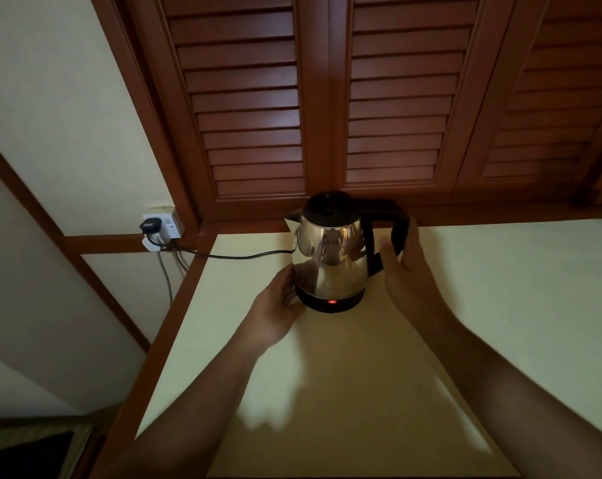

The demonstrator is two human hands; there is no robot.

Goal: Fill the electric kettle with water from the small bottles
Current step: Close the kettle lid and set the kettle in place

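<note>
A shiny steel electric kettle point(330, 257) with a black lid and handle stands on its black base point(332, 302) at the back of a cream countertop point(482, 305). A red light glows on the base, and the lid is down. My left hand point(278, 305) touches the kettle's lower left side and the base with fairly straight fingers. My right hand point(405, 267) curls around the black handle on the right. No bottle is in view.
A black cord point(237, 255) runs left from the base to a plug in a wall socket point(159, 228). Brown louvred wooden doors point(327, 98) rise directly behind the kettle. The counter's wooden edge point(175, 316) runs down the left side.
</note>
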